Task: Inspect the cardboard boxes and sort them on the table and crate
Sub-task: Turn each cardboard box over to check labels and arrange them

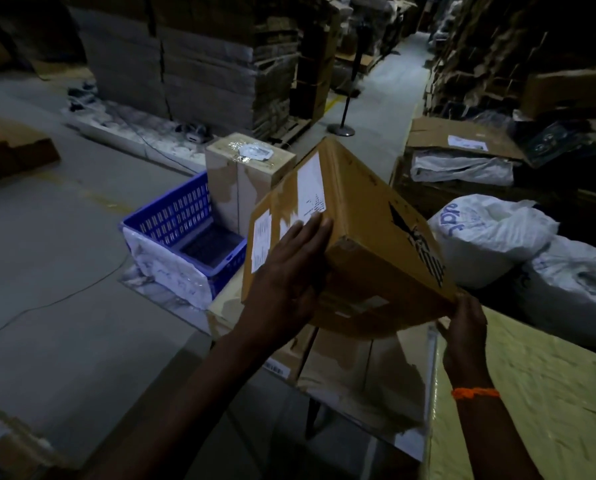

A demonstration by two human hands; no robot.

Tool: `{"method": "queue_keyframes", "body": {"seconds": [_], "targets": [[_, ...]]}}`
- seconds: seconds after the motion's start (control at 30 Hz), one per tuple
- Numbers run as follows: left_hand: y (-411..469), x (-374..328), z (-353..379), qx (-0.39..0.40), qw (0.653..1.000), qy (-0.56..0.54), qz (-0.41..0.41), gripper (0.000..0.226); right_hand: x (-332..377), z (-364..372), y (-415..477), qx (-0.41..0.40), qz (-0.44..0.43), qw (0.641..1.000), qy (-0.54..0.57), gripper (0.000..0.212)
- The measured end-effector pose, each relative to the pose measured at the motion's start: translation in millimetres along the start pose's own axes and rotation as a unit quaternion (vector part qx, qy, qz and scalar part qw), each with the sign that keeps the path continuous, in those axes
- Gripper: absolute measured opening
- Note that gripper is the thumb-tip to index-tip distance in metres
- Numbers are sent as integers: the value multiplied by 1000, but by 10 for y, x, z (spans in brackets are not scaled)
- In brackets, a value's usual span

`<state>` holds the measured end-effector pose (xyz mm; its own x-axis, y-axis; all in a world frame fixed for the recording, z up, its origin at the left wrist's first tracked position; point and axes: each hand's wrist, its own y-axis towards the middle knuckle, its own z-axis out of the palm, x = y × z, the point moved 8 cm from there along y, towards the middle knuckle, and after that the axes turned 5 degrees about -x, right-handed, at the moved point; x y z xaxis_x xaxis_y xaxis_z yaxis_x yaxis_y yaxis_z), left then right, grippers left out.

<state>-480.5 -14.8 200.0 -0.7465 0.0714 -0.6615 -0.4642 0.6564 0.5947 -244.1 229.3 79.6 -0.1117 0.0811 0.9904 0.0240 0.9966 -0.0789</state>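
Mid-inspection: cardboard box (pixel 365 216) tilted aloft, left hand (pixel 286 271) flat-fingered on its label, right hand (pixel 464 327) gripping its near corner; placement on crate (pixel 165 209) pending.

Cardboard box (pixel 358 230) tilted, held up between both hands. Left hand (pixel 286 278) flat on the labelled face, fingers straight; right hand (pixel 464 327) curls round the lower corner. Blue crate (pixel 172 216) left of the grip, taller box (pixel 241 181) upright beyond it, white sacks (pixel 490 237) to the right.
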Motion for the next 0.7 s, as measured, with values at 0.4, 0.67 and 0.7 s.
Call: {"method": "queue_keyframes", "body": {"seconds": [0.4, 0.67, 0.7], "targets": [[-57, -135, 212, 65, 994, 38, 83, 64, 1120, 628, -533, 150, -300, 938, -94, 38], [-252, 255, -184, -25, 999, -28, -6, 77, 917, 687, -722, 181, -375, 893, -169, 58], [-284, 349, -249, -36, 999, -25, -21, 76, 882, 731, -779, 183, -393, 881, -190, 56]]}}
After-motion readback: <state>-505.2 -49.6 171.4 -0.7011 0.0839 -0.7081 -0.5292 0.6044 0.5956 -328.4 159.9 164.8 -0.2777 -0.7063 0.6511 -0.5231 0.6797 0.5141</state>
